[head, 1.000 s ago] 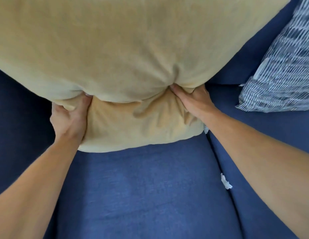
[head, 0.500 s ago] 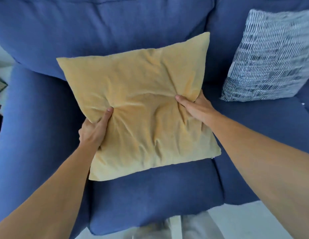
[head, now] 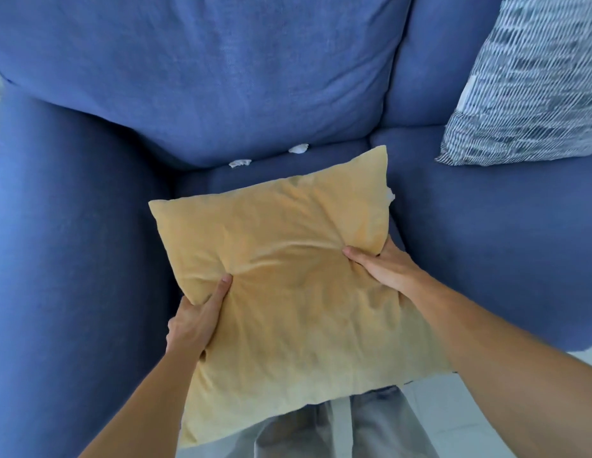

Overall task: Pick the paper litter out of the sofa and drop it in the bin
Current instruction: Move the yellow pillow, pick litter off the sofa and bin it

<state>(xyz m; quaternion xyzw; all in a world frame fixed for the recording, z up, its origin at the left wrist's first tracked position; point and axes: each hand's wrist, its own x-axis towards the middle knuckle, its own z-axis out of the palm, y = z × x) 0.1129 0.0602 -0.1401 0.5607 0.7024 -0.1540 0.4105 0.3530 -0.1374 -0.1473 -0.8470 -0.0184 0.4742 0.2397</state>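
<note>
Evidently both thumbs (head: 222,287) press into the yellow cushion (head: 288,325), left hand (head: 192,322) and right hand (head: 384,269) gripping its sides to hold it clear of the sofa seat (head: 288,175), baring paper scraps (head: 240,163) along the seat's back edge.

The sofa (head: 255,77) is matt blue woven cloth, with a fine grain and soft creases. The yellow cushion (head: 288,309) is plush, velvety cloth, dimpled and wrinkled, with a slight sheen on its folds. At two o'clock from it, the patterned cushion (head: 526,87) is a coarser weave, ribbed white and dark grey. At twelve o'clock, the paper scraps (head: 240,163) look thin, white, crumpled and matt. At six o'clock, the trousers (head: 370,428) are smooth pale grey cloth.
</note>
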